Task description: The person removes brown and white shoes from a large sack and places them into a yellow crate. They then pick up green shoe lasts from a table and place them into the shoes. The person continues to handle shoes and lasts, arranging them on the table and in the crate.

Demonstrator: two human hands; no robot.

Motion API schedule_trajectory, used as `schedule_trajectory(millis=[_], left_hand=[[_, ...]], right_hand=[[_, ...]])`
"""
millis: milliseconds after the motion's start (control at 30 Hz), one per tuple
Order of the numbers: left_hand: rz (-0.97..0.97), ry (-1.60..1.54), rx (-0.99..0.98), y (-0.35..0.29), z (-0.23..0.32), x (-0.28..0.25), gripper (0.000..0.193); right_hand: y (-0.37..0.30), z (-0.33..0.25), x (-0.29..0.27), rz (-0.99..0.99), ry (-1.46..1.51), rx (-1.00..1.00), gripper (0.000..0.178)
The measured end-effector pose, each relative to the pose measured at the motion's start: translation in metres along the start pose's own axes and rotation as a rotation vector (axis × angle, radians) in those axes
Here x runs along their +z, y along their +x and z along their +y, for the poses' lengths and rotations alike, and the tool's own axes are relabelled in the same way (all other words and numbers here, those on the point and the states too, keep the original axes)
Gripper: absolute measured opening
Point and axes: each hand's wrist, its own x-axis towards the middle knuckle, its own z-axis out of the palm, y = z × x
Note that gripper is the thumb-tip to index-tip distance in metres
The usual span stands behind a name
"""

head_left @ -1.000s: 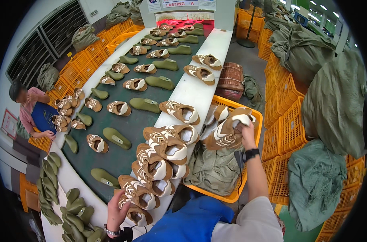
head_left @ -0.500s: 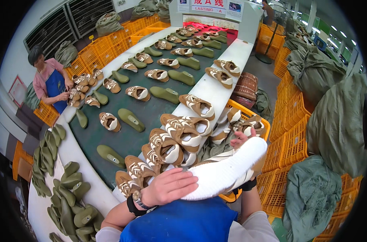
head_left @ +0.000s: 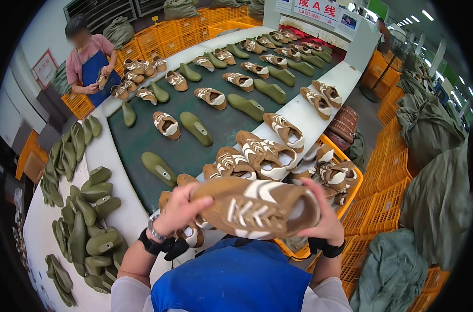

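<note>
A blue apron [head_left: 231,278] covers the person's front at the lower middle; above it the left hand [head_left: 182,212] pinches the toe of a brown shoe [head_left: 252,205], thumb on the upper; the right hand [head_left: 322,216] curls around its heel, beside the opening; the brown shoe hangs between them, toe to the left, white laces and stripes uppermost, in front of the right edge of the worktop [head_left: 114,156]; whether it touches anything behind it I cannot tell.

Toward the worktop's near left corner lies a heap of green shoe forms [head_left: 104,242], with a second cluster [head_left: 67,153] farther along that side; close behind the held shoe, a row of shoes [head_left: 257,148] crowds the right edge; just outside that edge a yellow crate [head_left: 358,179] holds more shoes; stacked crates [head_left: 379,208] and a green sack [head_left: 392,270] stand farther right.

On the worktop's green middle, single shoes [head_left: 163,122] alternate with loose forms [head_left: 196,128] up to the far end; a pair of shoes [head_left: 316,101] sits farther up the right edge; beyond the left edge, a co-worker [head_left: 88,65] in a pink shirt holds a small shoe [head_left: 101,81] beside a cluster of others.
</note>
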Motion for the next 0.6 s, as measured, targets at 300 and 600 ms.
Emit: schedule_trajectory(millis=[300, 600], left_hand=[[0.175, -0.813, -0.214, 0.026, -0.048, -0.028, 0.03], [0.163, -0.517, -0.333, 0.009, -0.063, 0.015, 0.022]], right_hand=[[0.055, 0.044, -0.006, 0.075, -0.043, -0.062, 0.053], [0.123, 0.186, -0.072, 0.135, -0.523, 0.204, 0.078]])
